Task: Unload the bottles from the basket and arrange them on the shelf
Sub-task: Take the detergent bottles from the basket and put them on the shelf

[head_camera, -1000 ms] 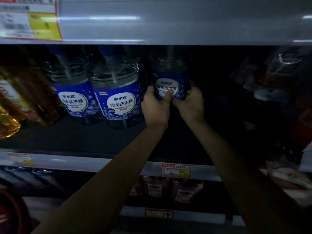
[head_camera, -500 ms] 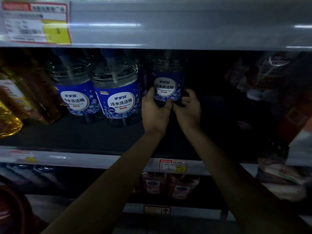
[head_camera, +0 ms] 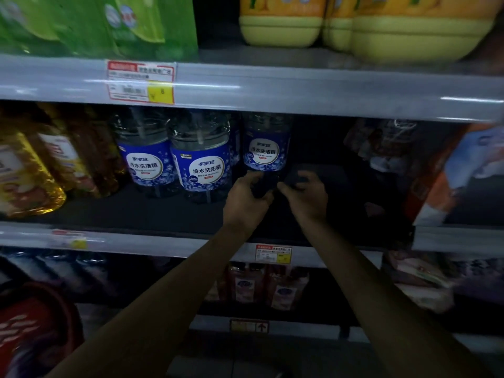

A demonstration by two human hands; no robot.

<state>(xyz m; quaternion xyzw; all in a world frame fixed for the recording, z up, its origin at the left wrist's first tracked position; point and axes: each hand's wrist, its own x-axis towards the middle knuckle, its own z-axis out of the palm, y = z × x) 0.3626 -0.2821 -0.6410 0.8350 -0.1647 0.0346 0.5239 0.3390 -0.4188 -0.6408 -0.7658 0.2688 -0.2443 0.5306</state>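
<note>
A clear bottle with a blue label stands deep on the dark middle shelf, to the right of two matching bottles. My left hand curls round its dark lower part from the left. From the right, my right hand grips the same foot with thumb and bent fingers. The bottle's top is hidden behind the shelf rail above. A red basket shows at the bottom left corner; its contents are blurred.
Amber oil bottles fill the shelf's left end, and packaged goods crowd its right end. Dark bare shelf lies right of the held bottle. Green packs and yellow jugs sit above, and pinkish bottles below.
Both hands have slid from the bottle's label down to its foot. The bottle now stands further back on the shelf. The view has tilted up.
</note>
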